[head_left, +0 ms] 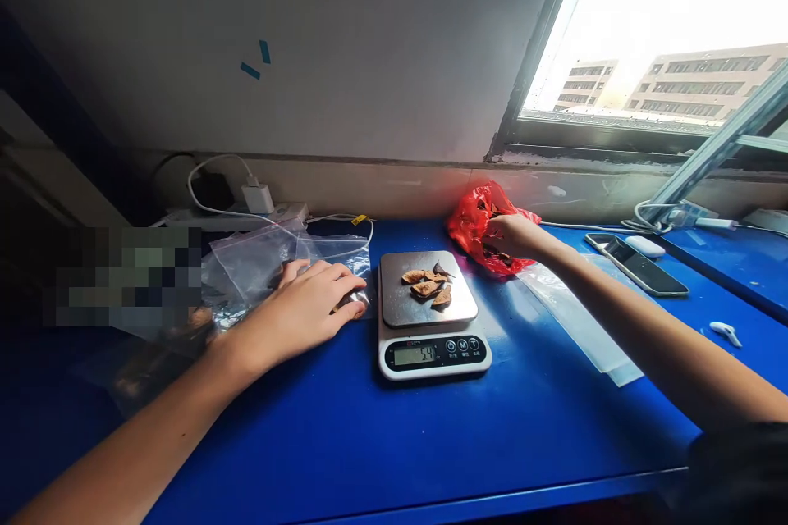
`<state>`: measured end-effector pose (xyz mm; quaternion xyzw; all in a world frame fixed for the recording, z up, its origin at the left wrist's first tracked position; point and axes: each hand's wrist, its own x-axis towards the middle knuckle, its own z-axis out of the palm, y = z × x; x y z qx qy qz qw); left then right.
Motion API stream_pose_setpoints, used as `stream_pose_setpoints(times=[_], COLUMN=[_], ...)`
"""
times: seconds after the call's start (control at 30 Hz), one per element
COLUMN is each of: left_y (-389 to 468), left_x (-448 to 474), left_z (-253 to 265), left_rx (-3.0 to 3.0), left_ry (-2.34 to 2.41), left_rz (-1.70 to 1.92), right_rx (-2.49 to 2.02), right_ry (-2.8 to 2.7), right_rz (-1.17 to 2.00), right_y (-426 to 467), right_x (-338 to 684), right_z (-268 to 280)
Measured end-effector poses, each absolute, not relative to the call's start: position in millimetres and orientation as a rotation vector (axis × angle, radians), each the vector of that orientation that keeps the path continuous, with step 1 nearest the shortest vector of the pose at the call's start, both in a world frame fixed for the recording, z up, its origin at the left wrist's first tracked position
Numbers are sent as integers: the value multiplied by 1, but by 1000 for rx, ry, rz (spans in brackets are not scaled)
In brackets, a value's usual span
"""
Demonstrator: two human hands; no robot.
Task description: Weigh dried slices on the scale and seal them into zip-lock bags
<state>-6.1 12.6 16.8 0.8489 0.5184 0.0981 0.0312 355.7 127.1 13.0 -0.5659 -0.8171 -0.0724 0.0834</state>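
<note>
A white kitchen scale [391,339] with a steel pan stands on the blue table [345,443]. Several dried brown slices [424,289] lie on its pan, and the display seems to read 5.4. Left of the scale, my left hand [313,295] rests with fingers spread on clear zip bags [246,262], some with brown pieces in them. My right hand [510,236] reaches into a crumpled red plastic bag [473,217] behind and to the right of the scale. Dark brown pieces show in the bag's mouth. The fingers of that hand are hidden inside.
Flat clear bags [579,316] lie under my right forearm. Farther right are a phone [637,264], a white earbud case [644,246] and one earbud [726,334]. A power strip with a white charger [257,198] sits along the wall. A metal bar [726,131] slants before the window.
</note>
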Motion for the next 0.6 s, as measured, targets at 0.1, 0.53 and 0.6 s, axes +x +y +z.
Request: stream_pose_setpoints(times=[0.1, 0.53, 0.6], left_y=[12, 11, 13], left_x=[-7, -6, -8], left_z=[17, 17, 17], left_rx=[2612, 2667, 2663], left_ry=[1586, 1572, 1572], left_rz=[254, 221, 194], right_rx=[-1752, -1771, -1801], right_ry=[-2435, -2001, -2029], right_rz=[-156, -379, -424], right_y=[140, 119, 118], right_x=[347, 385, 384], right_z=[0, 6, 3])
